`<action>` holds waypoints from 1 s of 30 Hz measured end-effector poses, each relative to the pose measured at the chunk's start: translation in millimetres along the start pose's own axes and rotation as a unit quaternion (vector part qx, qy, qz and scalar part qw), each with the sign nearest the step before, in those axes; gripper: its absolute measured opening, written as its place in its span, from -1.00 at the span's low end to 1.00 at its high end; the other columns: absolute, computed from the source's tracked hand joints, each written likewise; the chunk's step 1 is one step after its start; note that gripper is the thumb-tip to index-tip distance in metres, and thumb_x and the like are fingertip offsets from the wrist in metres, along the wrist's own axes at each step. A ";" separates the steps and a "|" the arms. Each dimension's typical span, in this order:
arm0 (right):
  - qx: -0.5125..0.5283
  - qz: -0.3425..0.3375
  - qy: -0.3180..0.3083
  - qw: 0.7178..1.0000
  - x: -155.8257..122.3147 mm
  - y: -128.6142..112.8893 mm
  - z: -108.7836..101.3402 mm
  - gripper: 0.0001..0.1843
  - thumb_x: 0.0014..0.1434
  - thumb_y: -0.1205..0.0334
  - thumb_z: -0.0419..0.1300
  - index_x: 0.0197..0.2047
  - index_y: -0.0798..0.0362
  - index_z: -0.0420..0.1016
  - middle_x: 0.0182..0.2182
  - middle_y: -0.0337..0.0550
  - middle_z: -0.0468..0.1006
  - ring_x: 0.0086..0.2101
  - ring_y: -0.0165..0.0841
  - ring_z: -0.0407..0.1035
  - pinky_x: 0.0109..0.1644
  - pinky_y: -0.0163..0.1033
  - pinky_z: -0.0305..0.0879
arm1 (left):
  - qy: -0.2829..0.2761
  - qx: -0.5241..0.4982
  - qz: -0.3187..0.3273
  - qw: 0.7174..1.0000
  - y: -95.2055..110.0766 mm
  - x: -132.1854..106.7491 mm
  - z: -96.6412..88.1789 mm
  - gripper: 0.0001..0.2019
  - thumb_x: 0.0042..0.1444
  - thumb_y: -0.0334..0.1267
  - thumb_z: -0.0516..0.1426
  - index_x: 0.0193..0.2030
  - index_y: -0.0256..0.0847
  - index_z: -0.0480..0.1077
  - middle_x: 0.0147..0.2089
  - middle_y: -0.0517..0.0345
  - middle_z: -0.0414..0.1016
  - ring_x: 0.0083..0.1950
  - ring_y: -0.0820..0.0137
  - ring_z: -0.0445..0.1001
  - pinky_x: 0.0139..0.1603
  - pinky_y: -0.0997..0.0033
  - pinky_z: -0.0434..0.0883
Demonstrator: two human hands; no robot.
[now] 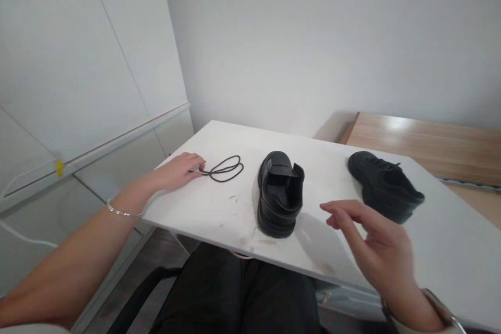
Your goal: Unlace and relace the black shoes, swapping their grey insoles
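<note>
On the left of the white table [313, 159], my left hand [180, 171] has its fingers closed on the ends of a black shoelace [226, 170]. The rest of the lace lies in loose loops to the right of the hand. A black shoe [278, 209] stands near the front edge with its heel toward me, its tongue folded and no lace visible in it. My right hand [378, 242] is in the air to the right of that shoe, loosely bent with nothing in it. Behind it, a second black shoe [385, 185] has laces on top.
White cabinets [102, 62] stand along the left, and a pale wall [313, 36] rises behind the table. A wood-grain board [422, 146] lies at the back right. Brownish smudges [258, 240] mark the tabletop near its front edge.
</note>
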State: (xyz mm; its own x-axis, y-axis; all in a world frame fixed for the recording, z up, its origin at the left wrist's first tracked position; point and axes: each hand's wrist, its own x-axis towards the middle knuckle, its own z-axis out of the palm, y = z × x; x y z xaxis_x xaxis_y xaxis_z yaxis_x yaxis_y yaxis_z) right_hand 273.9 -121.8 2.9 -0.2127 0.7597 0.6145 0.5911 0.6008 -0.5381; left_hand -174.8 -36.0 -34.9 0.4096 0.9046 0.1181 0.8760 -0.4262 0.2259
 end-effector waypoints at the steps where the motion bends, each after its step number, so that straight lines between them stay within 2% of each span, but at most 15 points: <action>1: 0.012 -0.016 -0.009 1.000 -0.5 -5.9 5.1 -0.86 0.33 0.22 0.17 -0.18 -0.02 0.58 -0.34 -0.18 0.62 -0.38 -0.36 0.51 -0.27 -0.29 0.42 | 0.012 0.014 0.005 1.000 1.6 0.1 3.4 -0.71 0.30 -0.11 -0.02 -0.10 -0.22 0.44 0.00 -0.09 0.50 0.07 0.13 0.41 0.19 0.14 0.28; 5: 0.077 -0.077 -0.071 0.991 -1.4 -27.8 26.9 -0.87 0.32 0.35 0.15 -0.16 0.02 0.53 -0.24 -0.14 0.62 -0.24 -0.36 0.52 -0.15 -0.30 0.43 | 0.068 0.068 0.019 0.995 10.0 -1.3 9.4 -0.74 0.34 -0.19 -0.10 -0.22 -0.21 0.36 -0.08 -0.11 0.45 0.00 0.12 0.37 0.10 0.13 0.28; 7: 0.112 -0.100 -0.096 0.984 -1.2 -37.9 38.3 -0.87 0.32 0.38 0.14 -0.16 0.05 0.52 -0.23 -0.13 0.62 -0.20 -0.36 0.51 -0.10 -0.30 0.42 | 0.080 0.078 -0.007 0.994 20.9 -3.1 4.4 -0.74 0.35 -0.19 -0.12 -0.26 -0.20 0.30 -0.23 -0.06 0.43 -0.13 0.15 0.39 -0.03 0.16 0.30; 9: 0.142 -0.095 -0.109 0.979 -0.6 -49.0 50.9 -0.86 0.33 0.36 0.12 -0.18 0.07 0.52 -0.25 -0.12 0.61 -0.23 -0.37 0.49 -0.12 -0.28 0.40 | 0.099 0.047 -0.051 0.993 41.1 -5.5 -5.7 -0.75 0.35 -0.15 -0.12 -0.25 -0.18 0.27 -0.37 0.05 0.38 -0.29 0.21 0.37 -0.19 0.24 0.28; 12: 0.199 -0.010 -0.142 0.970 0.3 -67.9 74.6 -0.80 0.36 0.24 0.11 -0.24 0.08 0.54 -0.34 -0.14 0.58 -0.32 -0.38 0.45 -0.21 -0.27 0.36 | 0.166 -0.082 -0.071 0.980 89.1 -10.8 -22.8 -0.78 0.37 -0.07 -0.07 -0.12 -0.15 0.24 -0.40 0.20 0.37 -0.39 0.34 0.33 -0.32 0.38 0.22; 14: 0.286 0.075 -0.194 0.935 0.0 -79.8 92.3 -0.76 0.36 0.13 0.12 -0.14 0.07 0.55 -0.32 -0.13 0.59 -0.34 -0.38 0.46 -0.24 -0.27 0.39 | 0.191 -0.179 -0.070 0.962 125.6 -14.8 -30.2 -0.77 0.36 -0.02 -0.02 -0.12 -0.13 0.24 -0.47 0.29 0.32 -0.47 0.41 0.24 -0.40 0.44 0.16; 16: 0.399 0.138 -0.241 0.874 -1.0 -89.0 106.7 -0.63 0.33 0.01 0.15 0.06 0.07 0.48 -0.21 -0.08 0.60 -0.34 -0.37 0.49 -0.31 -0.28 0.44 | 0.162 -0.271 -0.053 0.947 157.1 -18.7 -33.0 -0.76 0.35 -0.01 0.00 -0.11 -0.13 0.25 -0.46 0.30 0.35 -0.47 0.42 0.25 -0.43 0.48 0.17; 17: 0.435 0.153 -0.241 0.854 -1.6 -92.3 111.0 -0.59 0.31 -0.03 0.17 0.08 0.08 0.46 -0.19 -0.06 0.60 -0.36 -0.37 0.49 -0.36 -0.29 0.44 | 0.144 -0.301 -0.044 0.941 169.3 -20.4 -33.1 -0.76 0.35 -0.01 0.00 -0.12 -0.13 0.27 -0.47 0.30 0.34 -0.47 0.43 0.26 -0.44 0.49 0.18; 18: 0.443 0.155 -0.218 0.856 -2.1 -94.7 112.8 -0.61 0.30 -0.03 0.18 0.04 0.08 0.47 -0.21 -0.07 0.59 -0.39 -0.38 0.47 -0.39 -0.30 0.43 | 0.128 -0.320 -0.037 0.938 178.7 -22.1 -32.8 -0.76 0.35 -0.02 0.00 -0.13 -0.13 0.29 -0.46 0.29 0.36 -0.45 0.42 0.28 -0.43 0.49 0.20; 21: 0.325 0.072 -0.051 0.942 -2.6 -97.1 104.6 -0.84 0.32 0.15 0.18 -0.18 0.05 0.49 -0.33 -0.15 0.53 -0.39 -0.39 0.40 -0.29 -0.27 0.41 | 0.094 -0.342 -0.019 0.935 193.3 -27.3 -31.7 -0.78 0.36 -0.05 0.00 -0.12 -0.12 0.33 -0.40 0.24 0.42 -0.37 0.40 0.35 -0.35 0.49 0.27; 23: 0.232 -0.010 0.022 0.972 -1.6 -95.8 93.7 -0.87 0.33 0.28 0.14 -0.07 0.01 0.48 -0.19 -0.09 0.51 -0.22 -0.34 0.41 -0.10 -0.22 0.41 | 0.067 -0.357 -0.004 0.932 196.5 -31.3 -32.1 -0.81 0.36 -0.09 0.00 -0.07 -0.10 0.33 -0.35 0.22 0.46 -0.34 0.39 0.37 -0.31 0.48 0.30; 25: 0.207 -0.047 0.003 0.977 0.1 -94.0 85.3 -0.69 0.34 0.33 0.12 0.13 -0.06 0.39 0.00 -0.04 0.45 -0.02 -0.28 0.38 0.10 -0.15 0.36 | 0.039 -0.370 0.009 0.928 198.7 -35.5 -33.1 -0.85 0.36 -0.13 0.01 -0.04 -0.09 0.30 -0.32 0.22 0.49 -0.34 0.39 0.39 -0.30 0.48 0.31; 27: 0.234 -0.013 -0.038 0.971 2.1 -92.6 82.1 -0.58 0.35 0.29 0.13 0.24 -0.08 0.27 0.05 -0.05 0.44 0.07 -0.26 0.35 0.19 -0.10 0.30 | 0.031 -0.375 0.014 0.926 200.7 -39.0 -34.0 -0.89 0.35 -0.15 0.03 -0.07 -0.08 0.25 -0.33 0.22 0.51 -0.37 0.40 0.39 -0.33 0.48 0.30; 28: 0.268 0.017 -0.057 0.962 3.3 -92.2 82.1 -0.56 0.35 0.26 0.14 0.26 -0.07 0.23 0.00 -0.07 0.46 0.03 -0.27 0.37 0.16 -0.11 0.32 | 0.032 -0.379 0.012 0.925 201.4 -40.3 -34.2 -0.91 0.35 -0.16 0.04 -0.09 -0.07 0.23 -0.35 0.23 0.51 -0.39 0.40 0.38 -0.36 0.48 0.29; 30: 0.357 0.083 -0.111 0.924 5.7 -92.0 83.4 -0.59 0.34 0.18 0.14 0.22 -0.03 0.20 -0.19 -0.16 0.49 -0.19 -0.34 0.44 -0.07 -0.20 0.40 | 0.036 -0.399 0.009 0.916 201.7 -42.0 -34.2 -0.90 0.33 -0.16 0.07 -0.11 -0.06 0.20 -0.37 0.25 0.51 -0.42 0.41 0.38 -0.39 0.48 0.28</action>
State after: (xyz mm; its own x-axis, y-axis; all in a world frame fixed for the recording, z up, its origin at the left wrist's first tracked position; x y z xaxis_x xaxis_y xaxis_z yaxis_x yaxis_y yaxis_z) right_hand 153.4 -152.0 7.8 -0.3667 0.8410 0.3978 -0.0166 0.4216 -0.9066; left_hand -24.0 -160.3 38.8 0.3795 0.9064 0.1855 0.3929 -0.3394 0.8546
